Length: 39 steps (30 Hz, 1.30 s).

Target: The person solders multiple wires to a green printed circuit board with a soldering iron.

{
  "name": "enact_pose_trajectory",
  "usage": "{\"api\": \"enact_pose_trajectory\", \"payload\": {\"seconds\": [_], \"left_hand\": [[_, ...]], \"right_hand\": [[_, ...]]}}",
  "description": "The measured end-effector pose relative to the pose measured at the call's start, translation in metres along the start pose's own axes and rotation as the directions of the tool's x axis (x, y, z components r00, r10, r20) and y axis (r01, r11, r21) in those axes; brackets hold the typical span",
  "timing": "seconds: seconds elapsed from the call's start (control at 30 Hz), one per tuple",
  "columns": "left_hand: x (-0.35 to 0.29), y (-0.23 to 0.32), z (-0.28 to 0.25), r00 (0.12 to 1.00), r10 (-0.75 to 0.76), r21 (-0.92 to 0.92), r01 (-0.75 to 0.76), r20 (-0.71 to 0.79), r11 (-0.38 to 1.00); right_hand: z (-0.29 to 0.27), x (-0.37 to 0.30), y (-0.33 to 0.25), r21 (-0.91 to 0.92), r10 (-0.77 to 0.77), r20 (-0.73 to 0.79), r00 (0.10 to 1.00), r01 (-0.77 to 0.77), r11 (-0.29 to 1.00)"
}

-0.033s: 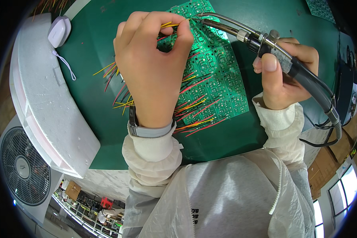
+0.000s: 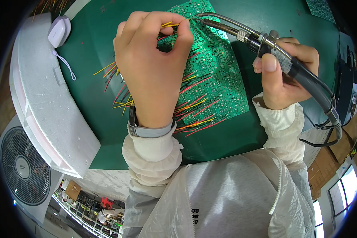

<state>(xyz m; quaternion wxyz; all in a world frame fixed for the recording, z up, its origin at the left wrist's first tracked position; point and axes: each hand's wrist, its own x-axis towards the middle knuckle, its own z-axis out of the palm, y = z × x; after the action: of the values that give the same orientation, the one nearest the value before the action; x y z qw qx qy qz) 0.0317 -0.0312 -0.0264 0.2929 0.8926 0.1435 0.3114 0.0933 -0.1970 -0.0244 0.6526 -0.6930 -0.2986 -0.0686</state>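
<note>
We pinch a yellow wire [image 2: 168, 25] in our left hand [image 2: 152, 71] at 12 o'clock on the green circuit board [image 2: 216, 85] at centre, right hand [image 2: 283, 77] fist-tight on the soldering iron [image 2: 242, 35]; tip sits v. near fingertips [image 2: 183, 32], so a slip could burn skin.

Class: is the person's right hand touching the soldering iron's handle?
Touching. The head view shows the right hand wrapped around the soldering iron, thumb pressed on its grip.
</note>
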Motion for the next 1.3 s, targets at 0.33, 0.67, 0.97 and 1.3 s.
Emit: {"api": "enact_pose_trajectory", "payload": {"seconds": [0.33, 0.67, 0.97, 1.3], "left_hand": [[0.002, 0.001, -0.001, 0.997, 0.076, 0.077, -0.075, -0.009, 0.994], [0.003, 0.002, -0.003, 0.995, 0.101, 0.133, -0.1, 0.004, 0.986], [0.004, 0.0, -0.005, 0.991, 0.133, 0.12, -0.134, 0.016, 0.984], [0.006, -0.007, -0.014, 0.991, 0.133, 0.056, -0.134, 0.014, 0.989]], "right_hand": [[0.001, 0.004, -0.002, -0.062, -0.121, 0.073, 0.99, 0.126, 0.99], [-0.003, -0.001, -0.002, 0.009, -0.054, -0.005, 0.999, 0.054, 0.998], [-0.002, -0.002, 0.003, 0.04, 0.017, -0.153, 0.988, -0.011, 0.999], [-0.003, -0.001, 0.002, 0.022, 0.036, -0.153, 0.988, -0.033, 0.999]]}}
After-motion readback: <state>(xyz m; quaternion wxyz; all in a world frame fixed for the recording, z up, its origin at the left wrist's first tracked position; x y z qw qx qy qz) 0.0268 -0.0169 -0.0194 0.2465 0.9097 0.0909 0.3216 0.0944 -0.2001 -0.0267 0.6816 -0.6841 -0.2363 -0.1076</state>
